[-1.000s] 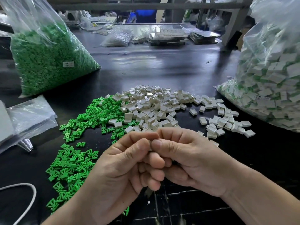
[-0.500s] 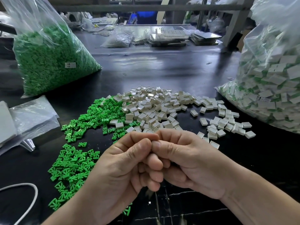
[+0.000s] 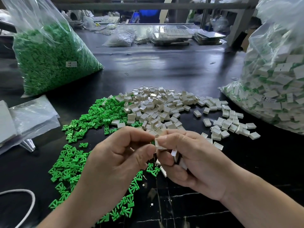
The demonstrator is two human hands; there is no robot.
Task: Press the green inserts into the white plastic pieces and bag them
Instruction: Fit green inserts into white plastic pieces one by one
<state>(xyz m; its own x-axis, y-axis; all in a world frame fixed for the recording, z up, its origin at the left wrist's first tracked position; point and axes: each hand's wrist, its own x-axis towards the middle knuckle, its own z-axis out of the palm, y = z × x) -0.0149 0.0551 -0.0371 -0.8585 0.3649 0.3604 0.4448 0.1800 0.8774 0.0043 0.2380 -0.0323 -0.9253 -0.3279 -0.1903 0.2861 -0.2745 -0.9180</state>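
My left hand (image 3: 118,155) and my right hand (image 3: 194,162) meet above the black table's near part. Between their fingertips sits a white plastic piece (image 3: 159,143) with a sliver of green at its left edge. The right thumb pinches it, and more white pieces (image 3: 174,154) lie curled in that palm. The left thumb and forefinger pinch its left side. Loose green inserts (image 3: 70,163) spread to the left and under my hands. A pile of white pieces (image 3: 158,107) lies beyond them. A clear bag of assembled white-and-green pieces (image 3: 276,89) stands at the right.
A big clear bag of green inserts (image 3: 49,60) stands at the back left. Flat empty plastic bags (image 3: 31,116) lie at the left edge, a white cord (image 3: 24,209) at the bottom left. Trays and bags (image 3: 171,37) crowd the table's far side.
My hands, pressed tightly together before, have parted slightly and lifted. The white piece now shows between the fingertips, and the pieces in my right palm have come into sight.
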